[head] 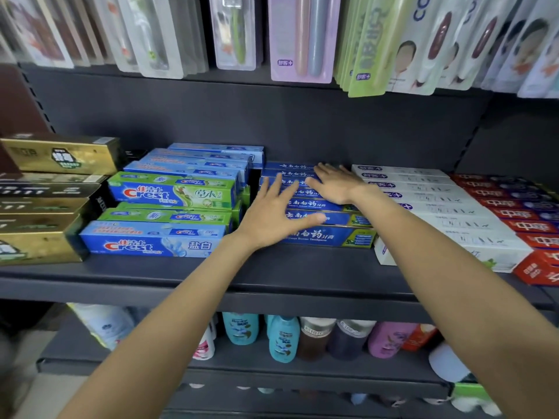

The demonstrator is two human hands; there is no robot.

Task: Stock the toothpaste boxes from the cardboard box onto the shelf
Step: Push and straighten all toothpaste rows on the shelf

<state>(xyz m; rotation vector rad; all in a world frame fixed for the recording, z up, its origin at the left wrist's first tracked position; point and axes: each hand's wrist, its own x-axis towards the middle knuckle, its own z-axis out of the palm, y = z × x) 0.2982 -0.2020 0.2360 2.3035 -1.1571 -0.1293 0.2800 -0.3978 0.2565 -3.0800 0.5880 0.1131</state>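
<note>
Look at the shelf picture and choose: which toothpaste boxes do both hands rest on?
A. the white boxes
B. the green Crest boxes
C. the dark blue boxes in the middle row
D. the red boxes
C: the left hand and the right hand both lie flat, fingers straight, on the dark blue boxes, between the Crest boxes and the white boxes.
</note>
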